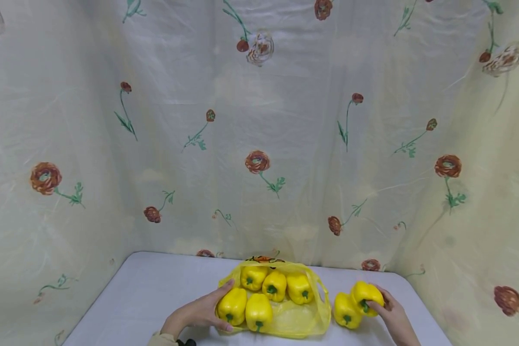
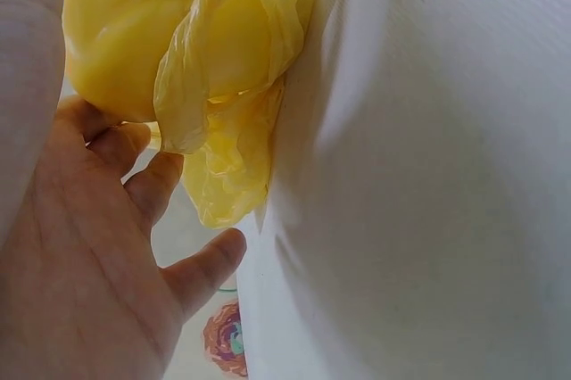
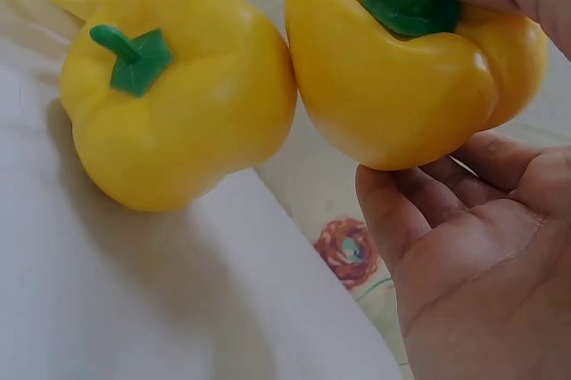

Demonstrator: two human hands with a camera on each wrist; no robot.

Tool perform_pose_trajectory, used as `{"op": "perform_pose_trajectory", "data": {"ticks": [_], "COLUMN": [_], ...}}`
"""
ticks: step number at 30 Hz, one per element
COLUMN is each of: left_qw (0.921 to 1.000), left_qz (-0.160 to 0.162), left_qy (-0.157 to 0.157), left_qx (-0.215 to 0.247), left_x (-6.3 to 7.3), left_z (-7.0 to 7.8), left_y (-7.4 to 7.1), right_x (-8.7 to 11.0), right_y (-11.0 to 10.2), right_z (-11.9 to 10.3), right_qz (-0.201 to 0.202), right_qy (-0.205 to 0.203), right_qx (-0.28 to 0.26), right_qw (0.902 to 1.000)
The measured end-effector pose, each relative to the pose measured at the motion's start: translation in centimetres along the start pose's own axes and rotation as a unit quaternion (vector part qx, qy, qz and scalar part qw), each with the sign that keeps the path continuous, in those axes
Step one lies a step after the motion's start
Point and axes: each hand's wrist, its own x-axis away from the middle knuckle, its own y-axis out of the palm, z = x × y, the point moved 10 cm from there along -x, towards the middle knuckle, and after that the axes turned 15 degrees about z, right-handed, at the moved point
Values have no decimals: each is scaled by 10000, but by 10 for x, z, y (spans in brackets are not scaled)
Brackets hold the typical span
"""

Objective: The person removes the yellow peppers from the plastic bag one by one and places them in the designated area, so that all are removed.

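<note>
My left hand (image 1: 204,307) grips a yellow bell pepper (image 1: 232,306) at the left end of a yellow plastic bag (image 1: 290,321). Thumb and fingers lie on opposite sides of that pepper, and in the left wrist view the fingertips meet the crumpled bag edge (image 2: 183,117). Several more yellow peppers with green stems, such as one pepper (image 1: 259,311) beside it, lie in the bag. At the right, my right hand (image 1: 393,315) holds another bell pepper (image 3: 393,86), thumb by its stem and fingers beneath. Beside it a second pepper (image 3: 178,86) stands on the table.
The white table (image 1: 155,283) has rounded back corners. A flower-printed curtain (image 1: 259,110) hangs behind it and along both sides. The bag's loop handle (image 1: 323,290) sticks out toward the right-hand peppers.
</note>
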Motion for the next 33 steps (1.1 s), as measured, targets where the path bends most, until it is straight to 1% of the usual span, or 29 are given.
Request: {"op": "perform_pose_trajectory", "data": {"ticks": [6, 13, 19, 30, 33], "left_qw": [10000, 10000, 10000, 10000, 10000], "left_qz": [10, -17, 10, -2, 4], "left_qy": [30, 11, -33, -39, -45], "left_qx": [-43, 40, -12, 7, -7], "left_x": [0, 0, 0, -1, -1], "left_z": [0, -1, -2, -4, -4], "left_y": [-1, 1, 1, 1, 1], "right_x": [-4, -4, -7, -10, -12], "right_y": [-2, -6, -10, -16, -16], "right_z": [15, 23, 33, 44, 49], "right_qz": [32, 75, 40, 202, 243], "right_qy": [232, 377, 441, 219, 222], "right_qx": [-217, -618, -299, 156, 298], "right_qw": [9995, 9973, 9986, 9994, 9990]}}
